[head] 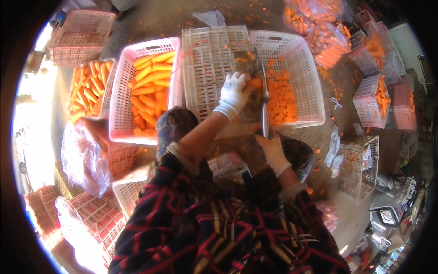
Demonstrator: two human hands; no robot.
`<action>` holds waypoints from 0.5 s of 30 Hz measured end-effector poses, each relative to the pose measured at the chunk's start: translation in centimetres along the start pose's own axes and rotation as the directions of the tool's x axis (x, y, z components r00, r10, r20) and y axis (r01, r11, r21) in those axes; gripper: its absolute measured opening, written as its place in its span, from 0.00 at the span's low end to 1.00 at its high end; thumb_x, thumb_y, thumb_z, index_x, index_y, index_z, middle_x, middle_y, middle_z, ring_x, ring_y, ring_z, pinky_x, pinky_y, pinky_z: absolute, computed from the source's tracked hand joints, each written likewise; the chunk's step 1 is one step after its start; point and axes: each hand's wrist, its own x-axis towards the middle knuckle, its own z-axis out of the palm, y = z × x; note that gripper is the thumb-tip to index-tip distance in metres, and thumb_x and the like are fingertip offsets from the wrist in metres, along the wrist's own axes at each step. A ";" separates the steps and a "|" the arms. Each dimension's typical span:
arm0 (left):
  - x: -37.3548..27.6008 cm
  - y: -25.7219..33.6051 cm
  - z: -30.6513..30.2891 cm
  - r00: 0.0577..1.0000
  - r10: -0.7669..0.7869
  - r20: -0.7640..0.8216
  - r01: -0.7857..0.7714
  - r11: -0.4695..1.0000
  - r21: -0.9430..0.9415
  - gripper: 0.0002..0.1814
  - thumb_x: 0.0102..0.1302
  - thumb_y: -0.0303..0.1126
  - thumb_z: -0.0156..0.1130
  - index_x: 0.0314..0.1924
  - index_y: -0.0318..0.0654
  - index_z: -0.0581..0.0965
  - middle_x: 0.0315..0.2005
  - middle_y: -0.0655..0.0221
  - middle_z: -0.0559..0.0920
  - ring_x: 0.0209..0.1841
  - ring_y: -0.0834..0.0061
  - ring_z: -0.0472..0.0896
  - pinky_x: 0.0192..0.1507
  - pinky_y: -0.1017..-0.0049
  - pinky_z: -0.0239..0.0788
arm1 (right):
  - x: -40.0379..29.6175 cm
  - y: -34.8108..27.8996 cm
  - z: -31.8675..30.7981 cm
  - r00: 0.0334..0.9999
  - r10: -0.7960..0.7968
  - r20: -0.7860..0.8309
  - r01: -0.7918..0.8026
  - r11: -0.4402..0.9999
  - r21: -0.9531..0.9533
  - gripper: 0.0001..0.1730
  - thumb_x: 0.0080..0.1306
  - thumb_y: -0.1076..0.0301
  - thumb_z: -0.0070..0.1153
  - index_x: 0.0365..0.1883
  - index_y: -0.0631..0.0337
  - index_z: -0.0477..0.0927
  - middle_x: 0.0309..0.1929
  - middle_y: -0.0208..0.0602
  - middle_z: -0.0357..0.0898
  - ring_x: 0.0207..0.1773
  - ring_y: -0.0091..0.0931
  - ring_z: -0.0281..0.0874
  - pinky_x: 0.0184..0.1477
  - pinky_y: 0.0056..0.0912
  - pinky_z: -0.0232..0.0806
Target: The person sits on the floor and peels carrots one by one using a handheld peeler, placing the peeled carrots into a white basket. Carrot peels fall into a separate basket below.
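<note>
My left hand (233,96), in a white work glove, grips a carrot (254,82) on a dark cutting surface (251,106). My right hand (272,152), gloved too, is closed around the handle of a knife (265,113). The blade stands at the right end of the carrot, by the near wall of a white plastic crate (306,78). Carrot slices (282,108) are heaped inside that crate. Under the cutting surface is an upturned plastic crate (208,68). To its left, a pinkish-white crate (118,99) holds whole peeled carrots (150,85).
Farther left stands another crate of carrots (87,87). Clear bags of carrots (318,30) lie at the back right, near more filled crates (371,101). An upended crate (357,167) and a motorcycle (386,212) are on the right. Plastic-draped crates (99,212) stand at lower left.
</note>
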 end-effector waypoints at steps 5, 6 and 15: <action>-0.5 -2.9 0.3 0.985 -0.171 0.018 0.162 0.890 -0.426 0.18 0.57 0.28 0.66 0.50 0.40 0.78 0.43 0.61 0.78 0.48 0.59 0.76 0.50 0.65 0.70 | 2.0 1.4 -1.2 0.996 -0.017 0.084 0.009 0.996 0.089 0.15 0.62 0.74 0.61 0.47 0.63 0.76 0.30 0.31 0.78 0.26 0.20 0.76 0.26 0.22 0.68; -1.0 -1.9 -0.4 0.952 -0.301 0.057 0.274 0.752 -0.599 0.20 0.58 0.28 0.66 0.52 0.39 0.77 0.43 0.61 0.78 0.47 0.63 0.77 0.51 0.68 0.70 | 1.9 1.6 -0.9 0.997 -0.033 0.064 0.027 0.996 0.091 0.15 0.62 0.74 0.60 0.47 0.63 0.75 0.28 0.33 0.78 0.24 0.22 0.76 0.24 0.24 0.68; -1.2 -0.1 -1.0 0.937 -0.342 -0.069 0.307 0.902 -0.303 0.20 0.54 0.31 0.72 0.47 0.35 0.79 0.43 0.63 0.79 0.46 0.66 0.78 0.52 0.70 0.70 | -1.3 -3.9 -1.6 0.995 -0.102 -0.020 0.101 0.995 -0.016 0.17 0.62 0.65 0.63 0.45 0.64 0.74 0.28 0.31 0.76 0.22 0.21 0.73 0.20 0.23 0.66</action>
